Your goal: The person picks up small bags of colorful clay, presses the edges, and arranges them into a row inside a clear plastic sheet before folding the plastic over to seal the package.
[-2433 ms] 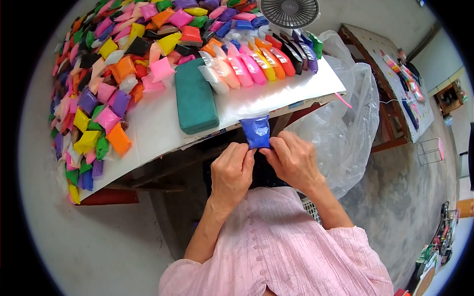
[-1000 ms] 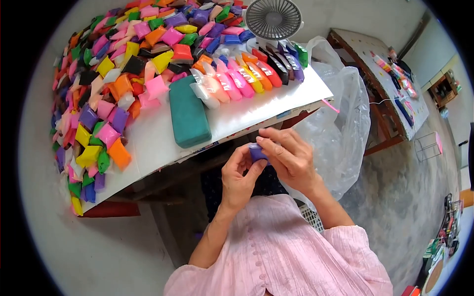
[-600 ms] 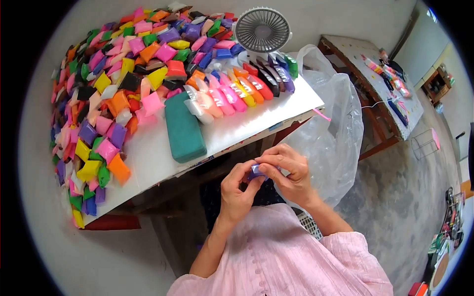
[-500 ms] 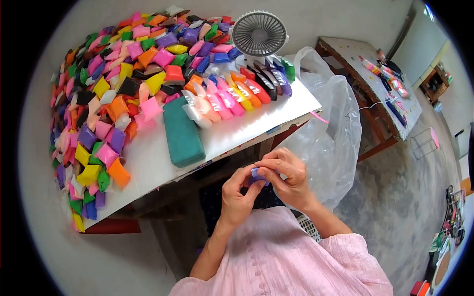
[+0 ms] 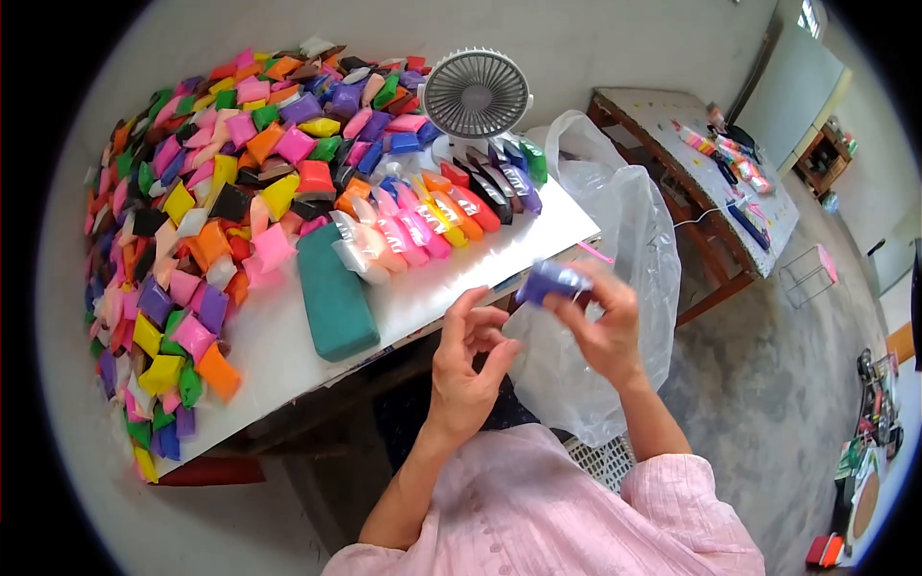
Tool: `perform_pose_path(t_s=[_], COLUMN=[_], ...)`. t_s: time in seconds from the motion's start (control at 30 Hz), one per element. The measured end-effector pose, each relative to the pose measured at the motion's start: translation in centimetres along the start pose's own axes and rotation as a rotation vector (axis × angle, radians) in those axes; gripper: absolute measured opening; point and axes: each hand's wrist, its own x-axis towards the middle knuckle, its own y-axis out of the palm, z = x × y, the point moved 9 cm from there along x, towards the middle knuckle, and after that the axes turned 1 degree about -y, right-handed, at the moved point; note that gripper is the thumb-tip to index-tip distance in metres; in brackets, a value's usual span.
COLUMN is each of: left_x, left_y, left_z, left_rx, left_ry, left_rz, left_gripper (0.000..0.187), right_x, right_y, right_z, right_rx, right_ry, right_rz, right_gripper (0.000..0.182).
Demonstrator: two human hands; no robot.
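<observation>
A small purple plastic packet (image 5: 551,282), slightly blurred, is pinched between the thumb and fingers of my right hand (image 5: 607,322), past the table's front edge. My left hand (image 5: 469,357) is to its left, fingers apart and curved, holding nothing. Just beyond the hands, a row of filled packets (image 5: 444,219) in several colours lies side by side on the white table (image 5: 279,331). A teal block (image 5: 336,298) rests at the left end of that row.
A large heap of colourful packets (image 5: 206,240) covers the table's left and back. A white fan (image 5: 476,93) stands behind the row. A clear plastic bag (image 5: 634,278) hangs at the table's right. Farther right is another table (image 5: 663,115) with items on it.
Both hands were together on the purple packet. They have separated: my right hand has lifted the packet up and rightward, while my left hand has let go and opened. The view has shifted slightly.
</observation>
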Motion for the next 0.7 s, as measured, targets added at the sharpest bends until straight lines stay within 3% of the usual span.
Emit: perform_pose_path(t_s=[0.07, 0.2, 0.4, 0.7], left_x=[-0.6, -2.5, -4.6, -5.9], left_y=[-0.8, -1.8, -2.8, -3.4], left_z=[0.7, 2.6, 4.6, 6.0], left_rx=[0.040, 0.060, 0.113, 0.142], left_ry=[-0.037, -0.160, -0.242, -0.318], left_rz=[-0.039, -0.053, -0.045, -0.028], left_gripper=[0.044, 0.031, 0.026, 0.019], right_x=[2.2, 6.4, 8.8, 8.8], right_y=[-1.9, -2.0, 0.8, 1.9], right_z=[-0.4, -3.7, -8.2, -8.0], right_rx=[-0.234, -0.463, -0.594, -0.519], right_ry=[-0.121, -0.185, -0.145, -0.163], right_rz=[-0.197, -0.273, -0.150, -0.026], right_gripper=[0.026, 0.027, 0.030, 0.030])
